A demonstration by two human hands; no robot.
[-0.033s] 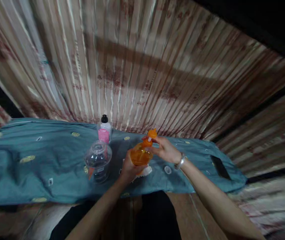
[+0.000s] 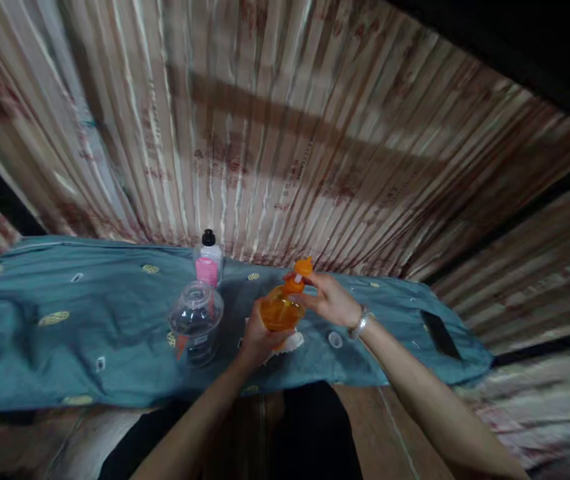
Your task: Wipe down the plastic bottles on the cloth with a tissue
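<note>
A pump bottle [image 2: 279, 315] with see-through orange walls or contents is held just above the cloth, slightly tilted. My left hand [image 2: 259, 339] is wrapped around its body from the left and below. At the top, the fingers of my right hand [image 2: 332, 297] close on the orange pump head [image 2: 295, 283] around its collar; the hand partly hides it. The pump's nozzle top [image 2: 303, 267] sticks up above those fingers on a short pale stem. Left of the bottle stands a clear plastic cup with a domed lid [image 2: 196, 320], touched by neither hand.
A clear bottle with a black cap and pink label [image 2: 208, 267] stands behind the cup. A dark phone [image 2: 441, 335] lies at the right end of the blue-green patterned cloth [image 2: 129, 320]. A pleated curtain [image 2: 265, 153] hangs behind.
</note>
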